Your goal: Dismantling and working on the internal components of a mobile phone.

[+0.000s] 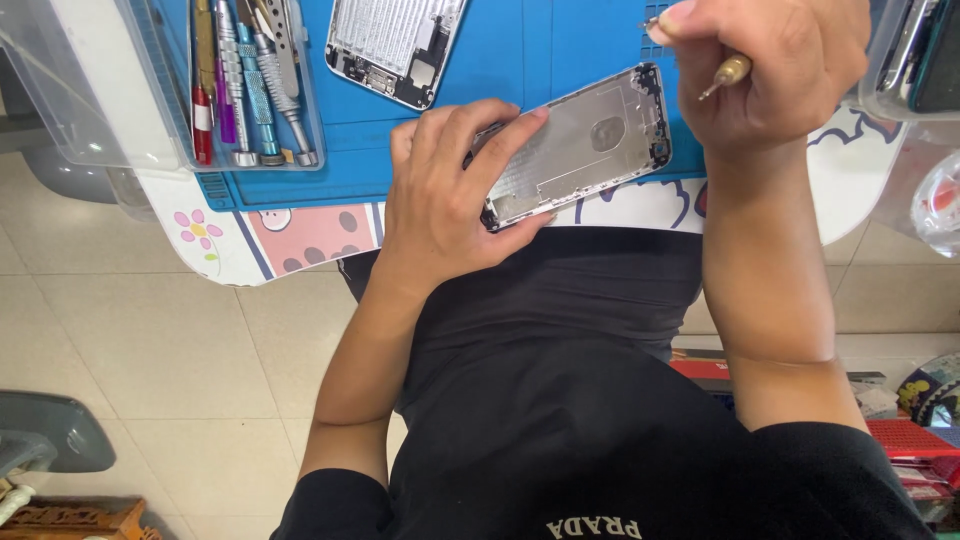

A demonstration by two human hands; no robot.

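My left hand [450,190] grips the near end of an empty silver phone housing [590,140], its inside facing up, and presses it onto a blue work mat [340,150]. My right hand [770,70] hovers over the housing's far end. It holds a small screwdriver with a brass-coloured collar [728,72], and thumb and forefinger pinch something tiny at its top. A second phone part [395,45], a plate with a metal shield, lies on the mat further away to the left.
A clear plastic tray [250,80] at the left holds several screwdrivers and tweezers. Another clear container [915,60] stands at the right edge. The white table [300,235] bears cartoon prints. Below are a tiled floor and a red crate [920,445].
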